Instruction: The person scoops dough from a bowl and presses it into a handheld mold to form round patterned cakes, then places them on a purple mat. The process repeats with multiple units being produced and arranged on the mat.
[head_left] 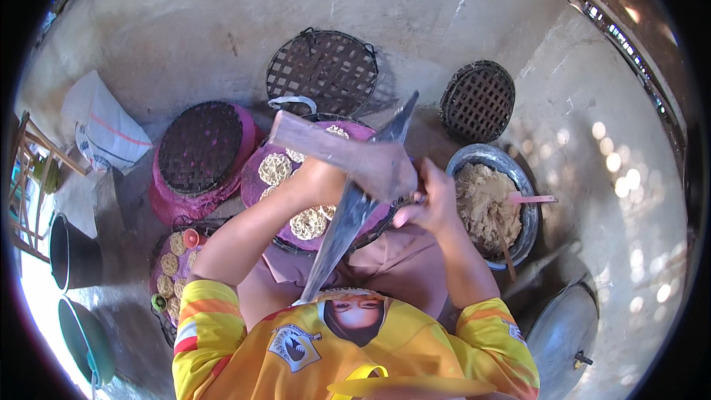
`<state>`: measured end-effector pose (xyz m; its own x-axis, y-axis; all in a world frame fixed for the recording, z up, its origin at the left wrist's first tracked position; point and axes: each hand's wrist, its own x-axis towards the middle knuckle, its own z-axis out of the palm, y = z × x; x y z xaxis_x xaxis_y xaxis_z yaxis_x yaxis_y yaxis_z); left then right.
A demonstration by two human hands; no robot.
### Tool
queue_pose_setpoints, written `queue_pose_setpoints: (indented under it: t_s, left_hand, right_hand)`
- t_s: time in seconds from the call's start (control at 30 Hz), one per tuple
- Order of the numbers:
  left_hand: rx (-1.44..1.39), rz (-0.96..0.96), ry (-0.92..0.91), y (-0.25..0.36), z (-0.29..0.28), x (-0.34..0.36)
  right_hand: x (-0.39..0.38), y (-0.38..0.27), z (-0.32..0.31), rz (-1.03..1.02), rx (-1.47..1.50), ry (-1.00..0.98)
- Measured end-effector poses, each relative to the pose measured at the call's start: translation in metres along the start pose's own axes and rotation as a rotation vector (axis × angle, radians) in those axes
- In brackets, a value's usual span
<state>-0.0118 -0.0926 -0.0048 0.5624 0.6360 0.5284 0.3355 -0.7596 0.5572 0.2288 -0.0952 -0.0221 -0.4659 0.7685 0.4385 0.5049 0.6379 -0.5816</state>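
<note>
A cross-shaped wooden tool (311, 138), a pale bar crossing a long dark board, is held up over a round tray lined with purple cloth (255, 178). On the cloth lie several pale, noodle-like dough rounds (308, 224). My left hand (326, 181) is closed at the tool's left side, its fingers mostly hidden behind the bar. At the right end of the tool, my right hand (433, 204) grips it with bent fingers and thumb. The tool blocks part of the tray from view. To the right stands a metal basin (529, 230) of pale, lumpy dough (481, 204).
A pink-handled utensil (533, 198) and a wooden stick (506, 252) protrude from the basin. Woven trays (322, 67) lean against the wall. A second tray of rounds (169, 265) sits at left, near a dark bucket (78, 252) and green bucket (85, 337). A metal lid (566, 333) lies lower right.
</note>
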Motion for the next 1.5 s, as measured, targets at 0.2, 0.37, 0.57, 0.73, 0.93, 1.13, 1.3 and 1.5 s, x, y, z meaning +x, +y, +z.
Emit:
queue_pose_setpoints:
  t_s: [0.2, 0.37, 0.57, 0.73, 0.93, 1.13, 1.3, 1.5]
  left_hand:
    - [-0.581, -0.209, -0.346, 0.001, 0.008, -0.011]
    - [-0.03, -0.238, -0.134, -0.019, 0.022, -0.008]
    - [-0.964, -0.4, 0.39, -0.022, 0.069, 0.026]
    - [-1.438, -0.569, 0.358, -0.024, 0.117, 0.075]
    - [-1.517, -0.358, 0.295, -0.008, 0.134, 0.095]
    - [-1.082, -0.206, 0.409, 0.02, 0.042, 0.059]
    - [-0.973, -0.158, 0.403, 0.039, -0.009, 0.018]
    - [-0.878, -0.162, 0.47, 0.038, 0.0, -0.014]
  right_hand:
    - [-0.028, -0.006, 0.001, -0.017, 0.257, 0.104]
    - [-0.053, 0.024, 0.002, 0.19, 0.684, 0.4]
    - [-0.099, 0.067, 0.005, 0.895, 1.587, 0.109]
    - [-0.128, 0.064, 0.011, 1.047, 1.615, -0.06]
    - [-0.161, 0.078, 0.002, 0.799, 1.067, 0.037]
    - [-0.163, 0.111, 0.012, 0.811, 0.704, 0.41]
    - [-0.121, 0.098, 0.088, 0.6, 0.386, 0.355]
    - [-0.105, 0.106, 0.117, 0.585, 0.276, 0.467]
